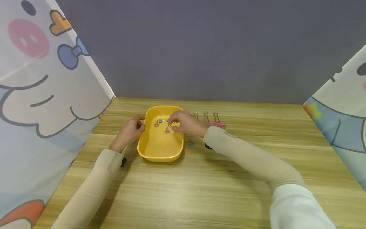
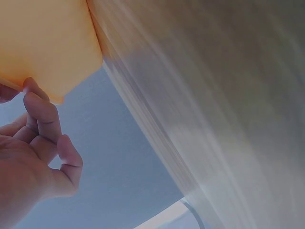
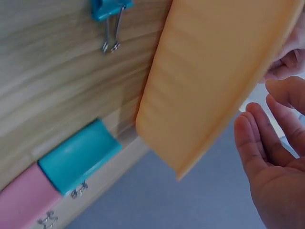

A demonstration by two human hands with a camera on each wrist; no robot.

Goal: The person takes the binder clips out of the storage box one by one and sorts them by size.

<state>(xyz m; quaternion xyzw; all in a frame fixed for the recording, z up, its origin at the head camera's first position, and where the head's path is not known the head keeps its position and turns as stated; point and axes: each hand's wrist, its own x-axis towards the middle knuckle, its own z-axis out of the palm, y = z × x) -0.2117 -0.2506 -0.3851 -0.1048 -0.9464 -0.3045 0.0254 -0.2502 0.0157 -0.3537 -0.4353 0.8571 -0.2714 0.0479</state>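
Observation:
A yellow plastic tray [image 1: 160, 149] stands on the wooden table with several small binder clips inside. My left hand [image 1: 130, 132] pinches its left rim between thumb and finger; the left wrist view shows these fingers at the tray's edge. Over the tray's right side reaches my right hand [image 1: 183, 122], its thumb and index finger bent close together. Just beside those fingertips is a small pink binder clip [image 1: 167, 131]; whether they grip a clip cannot be told. Another pink clip [image 1: 156, 124] and a blue clip [image 1: 161, 121] lie farther back in the tray.
Right of the tray, a small blue binder clip [image 1: 191, 144] lies on the table. Behind the right forearm sit large binder clips in a row, a pink one [image 1: 218, 125] and a turquoise one [image 3: 78, 155] among them. A grey wall [image 1: 206, 57] rises behind.

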